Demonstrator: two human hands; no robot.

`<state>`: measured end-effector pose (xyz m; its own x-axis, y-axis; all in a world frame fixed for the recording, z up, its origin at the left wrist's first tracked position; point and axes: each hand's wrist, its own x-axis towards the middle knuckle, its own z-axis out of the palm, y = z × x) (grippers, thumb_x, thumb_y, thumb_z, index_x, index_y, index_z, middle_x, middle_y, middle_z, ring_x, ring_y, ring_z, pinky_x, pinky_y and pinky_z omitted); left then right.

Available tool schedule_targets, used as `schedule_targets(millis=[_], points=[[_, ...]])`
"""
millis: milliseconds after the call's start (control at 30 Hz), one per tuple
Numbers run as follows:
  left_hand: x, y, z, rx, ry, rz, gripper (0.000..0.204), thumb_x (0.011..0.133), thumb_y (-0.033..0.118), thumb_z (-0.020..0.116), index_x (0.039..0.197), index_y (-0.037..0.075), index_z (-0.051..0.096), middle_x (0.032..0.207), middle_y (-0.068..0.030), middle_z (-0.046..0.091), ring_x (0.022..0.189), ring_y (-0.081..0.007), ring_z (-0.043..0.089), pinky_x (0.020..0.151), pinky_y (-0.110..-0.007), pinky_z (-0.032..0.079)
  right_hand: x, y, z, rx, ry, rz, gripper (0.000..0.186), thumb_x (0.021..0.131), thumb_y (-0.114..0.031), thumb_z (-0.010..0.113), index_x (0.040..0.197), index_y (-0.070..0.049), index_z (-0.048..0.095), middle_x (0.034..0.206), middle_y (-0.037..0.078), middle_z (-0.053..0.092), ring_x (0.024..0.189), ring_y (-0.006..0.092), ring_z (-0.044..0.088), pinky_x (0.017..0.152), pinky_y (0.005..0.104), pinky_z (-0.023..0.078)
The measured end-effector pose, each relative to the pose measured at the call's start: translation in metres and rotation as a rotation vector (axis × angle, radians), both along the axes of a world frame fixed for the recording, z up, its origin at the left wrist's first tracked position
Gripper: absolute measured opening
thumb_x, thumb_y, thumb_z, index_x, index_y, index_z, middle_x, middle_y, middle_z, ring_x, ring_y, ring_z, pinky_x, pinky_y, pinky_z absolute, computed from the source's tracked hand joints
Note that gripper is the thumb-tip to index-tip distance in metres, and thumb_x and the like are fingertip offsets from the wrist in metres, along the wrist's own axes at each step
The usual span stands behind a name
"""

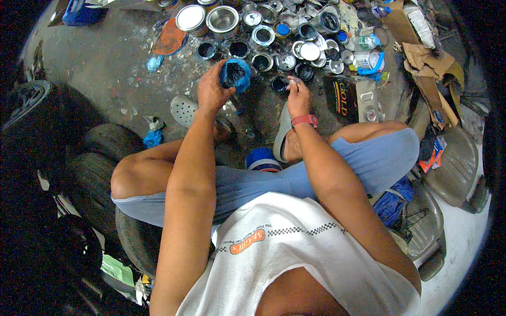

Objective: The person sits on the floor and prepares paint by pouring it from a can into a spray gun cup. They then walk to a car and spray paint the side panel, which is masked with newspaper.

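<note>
My left hand (pixel 211 89) is wrapped round a paint can (pixel 242 83), held up off the floor. Its rim and side are smeared or lined with blue, and the inside looks dark. Beyond my right foot, my right hand (pixel 299 99), with a red band on the wrist, pinches the right edge of a small can (pixel 277 85). That can has a dark inside; whether it rests on the floor I cannot tell. Right behind it sits another open can (pixel 304 71) with dark contents.
Several open cans, lids and tins, among them a large silver can (pixel 222 20), crowd the floor ahead. An orange rag (pixel 170 38) lies far left. Tyres (pixel 89 174) stack at my left. A blue tub (pixel 262 159) stands between my legs; cardboard (pixel 433 71) lies right.
</note>
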<state>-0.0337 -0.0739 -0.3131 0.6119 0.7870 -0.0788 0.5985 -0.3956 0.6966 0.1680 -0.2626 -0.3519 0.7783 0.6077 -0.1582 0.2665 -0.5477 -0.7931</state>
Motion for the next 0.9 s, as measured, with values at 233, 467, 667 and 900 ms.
schedule_targets(millis=[233, 467, 667, 900], points=[[0.006, 0.001, 0.007, -0.036, 0.029, -0.009, 0.084, 0.058, 0.009, 0.090, 0.135, 0.013, 0.055, 0.129, -0.0141, 0.065, 0.118, -0.0368, 0.062, 0.101, -0.044, 0.050, 0.008, -0.011, -0.042, -0.190, 0.100, -0.294, 0.029, 0.099, -0.023, 0.057, 0.115, 0.002, 0.055, 0.096, 0.020, 0.065, 0.086, 0.0351, 0.063, 0.086, 0.0439, 0.050], [0.008, 0.005, 0.002, -0.051, 0.064, -0.022, 0.087, 0.058, 0.009, 0.090, 0.137, 0.016, 0.054, 0.127, -0.0136, 0.067, 0.118, -0.0372, 0.063, 0.099, -0.045, 0.051, -0.031, -0.021, -0.054, -0.117, 0.077, -0.227, 0.075, 0.072, 0.001, 0.079, 0.127, -0.006, 0.028, 0.117, 0.017, 0.049, 0.111, 0.0330, 0.053, 0.099, 0.0436, 0.043], [0.006, 0.006, -0.002, -0.038, 0.056, -0.030, 0.086, 0.056, 0.008, 0.090, 0.135, 0.012, 0.055, 0.129, -0.0153, 0.065, 0.119, -0.0370, 0.062, 0.102, -0.044, 0.049, -0.039, -0.005, -0.034, -0.211, -0.062, -0.013, 0.087, 0.064, -0.005, 0.091, 0.134, -0.007, 0.039, 0.132, 0.019, 0.053, 0.126, 0.0417, 0.051, 0.107, 0.0458, 0.042], [0.009, 0.006, 0.001, -0.050, 0.043, -0.024, 0.090, 0.056, 0.006, 0.091, 0.138, 0.013, 0.054, 0.129, -0.0142, 0.065, 0.119, -0.0367, 0.062, 0.101, -0.043, 0.050, -0.022, 0.014, -0.047, -0.246, 0.116, -0.066, 0.081, 0.069, -0.004, 0.088, 0.134, -0.015, 0.041, 0.127, 0.021, 0.061, 0.118, 0.0409, 0.060, 0.099, 0.0465, 0.048]])
